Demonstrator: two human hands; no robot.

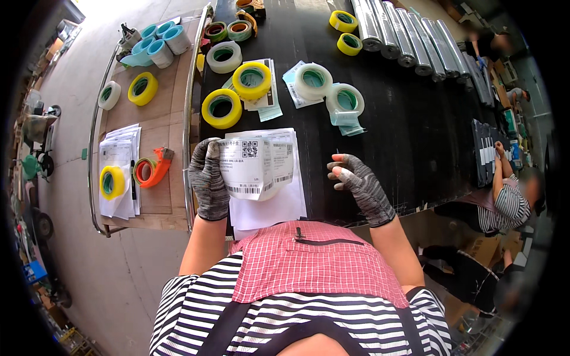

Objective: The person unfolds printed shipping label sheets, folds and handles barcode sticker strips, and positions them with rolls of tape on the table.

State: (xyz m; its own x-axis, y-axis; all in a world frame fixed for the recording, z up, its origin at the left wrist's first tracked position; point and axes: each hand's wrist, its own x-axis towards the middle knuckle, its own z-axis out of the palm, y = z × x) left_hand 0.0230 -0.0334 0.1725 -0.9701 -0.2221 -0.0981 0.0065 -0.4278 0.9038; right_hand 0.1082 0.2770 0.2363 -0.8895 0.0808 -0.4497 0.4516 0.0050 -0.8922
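My left hand (209, 181), in a grey knitted fingerless glove, grips a folded printed label sheet (244, 169) by its left edge. The sheet bears a square code and barcodes, and its right part bends away. Beneath it lies a stack of white papers (270, 216) at the table's near edge. To the right, my gloved right hand (363, 187) hovers over the black tabletop (320, 154), fingers apart with nothing visible in them. Beyond the sheet are yellow tape rolls (237, 110) and clear tape rolls (300, 81), some resting on printed labels (267, 107).
Silver film rolls (389, 35) line the far right. On the left, a cart (163, 110) carries blue-and-white rolls (160, 53), tape, papers and an orange tape dispenser (159, 169). Its metal rail (191, 89) borders the table. Other people work at right, one handling dark packages (484, 151).
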